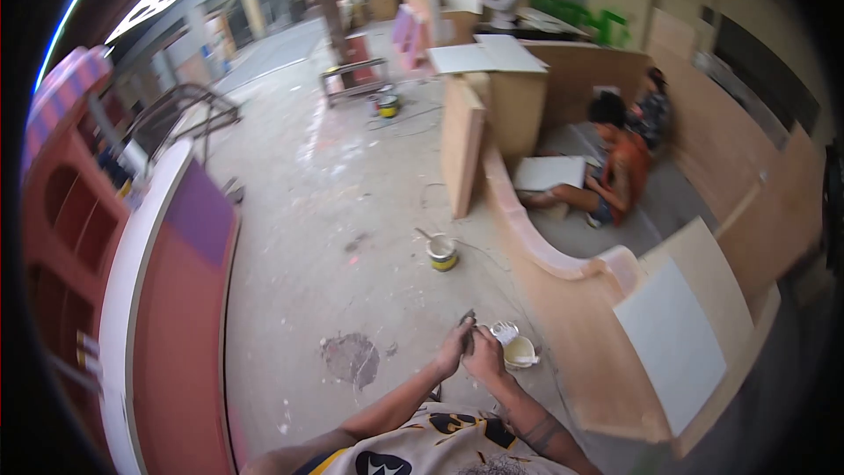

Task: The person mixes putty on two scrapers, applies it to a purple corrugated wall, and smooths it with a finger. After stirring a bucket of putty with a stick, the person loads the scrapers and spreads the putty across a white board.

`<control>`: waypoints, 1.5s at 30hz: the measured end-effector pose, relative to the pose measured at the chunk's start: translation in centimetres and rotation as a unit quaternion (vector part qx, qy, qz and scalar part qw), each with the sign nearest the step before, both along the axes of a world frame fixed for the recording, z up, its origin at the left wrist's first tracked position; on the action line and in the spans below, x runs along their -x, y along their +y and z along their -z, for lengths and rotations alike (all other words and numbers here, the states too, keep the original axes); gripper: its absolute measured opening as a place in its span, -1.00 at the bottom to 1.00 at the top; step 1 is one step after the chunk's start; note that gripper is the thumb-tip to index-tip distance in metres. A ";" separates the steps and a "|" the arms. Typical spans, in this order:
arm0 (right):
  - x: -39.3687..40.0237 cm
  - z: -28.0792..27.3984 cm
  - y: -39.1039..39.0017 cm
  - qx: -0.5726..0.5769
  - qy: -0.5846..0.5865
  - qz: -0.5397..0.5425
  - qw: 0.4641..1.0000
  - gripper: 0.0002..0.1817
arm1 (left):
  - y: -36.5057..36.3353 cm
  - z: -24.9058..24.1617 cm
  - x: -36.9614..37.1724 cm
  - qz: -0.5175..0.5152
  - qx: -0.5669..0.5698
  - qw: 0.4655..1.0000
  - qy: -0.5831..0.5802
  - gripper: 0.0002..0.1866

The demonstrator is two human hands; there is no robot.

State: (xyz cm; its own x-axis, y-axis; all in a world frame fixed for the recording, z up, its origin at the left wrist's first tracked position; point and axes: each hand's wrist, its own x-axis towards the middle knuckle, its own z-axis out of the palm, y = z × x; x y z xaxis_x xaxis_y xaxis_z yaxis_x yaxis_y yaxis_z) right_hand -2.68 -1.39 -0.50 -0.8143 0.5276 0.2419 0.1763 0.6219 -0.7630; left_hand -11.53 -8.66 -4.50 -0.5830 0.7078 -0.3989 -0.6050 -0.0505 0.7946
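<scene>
My left hand (452, 348) and my right hand (483, 355) are brought together in front of my body, above the floor. Between their closed fingers is a small dark grey piece (469, 317), its tip poking out at the top; blur hides what kind of thing it is. Just right of my right hand, a white tub (520, 352) with pale contents stands on the floor. A smaller white container (504, 332) is beside it, partly behind my hand.
A paint can (441, 253) with a stick in it stands ahead. Curved plywood panelling (563, 299) runs along the right, with a seated person (620, 171) and another person (652, 114) inside. A red and purple counter (180, 299) is at left; a metal frame (356, 79) stands farther back.
</scene>
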 end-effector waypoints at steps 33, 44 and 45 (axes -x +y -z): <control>4.4 0.7 0.7 -0.051 -0.056 -0.172 0.982 -0.85 | -4.0 3.7 0.0 -0.087 0.055 0.986 0.129 -0.41; 5.3 0.0 0.6 -0.052 -0.031 -0.164 0.985 -0.86 | -3.9 2.4 0.3 -0.112 -0.031 0.993 0.032 -0.41; 5.4 -0.3 0.8 -0.038 -0.042 -0.160 0.985 -0.86 | -4.8 0.2 -0.1 -0.106 0.069 0.990 0.065 -0.36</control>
State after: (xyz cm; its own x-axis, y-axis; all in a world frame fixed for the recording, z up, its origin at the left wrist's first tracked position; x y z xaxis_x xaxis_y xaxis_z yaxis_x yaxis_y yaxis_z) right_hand -8.05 -0.58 -0.24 -0.9551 0.2227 0.1955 0.0215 0.7101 -0.7037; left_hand -11.47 -13.43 -4.72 -0.7661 0.5074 -0.3946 -0.4841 -0.0515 0.8735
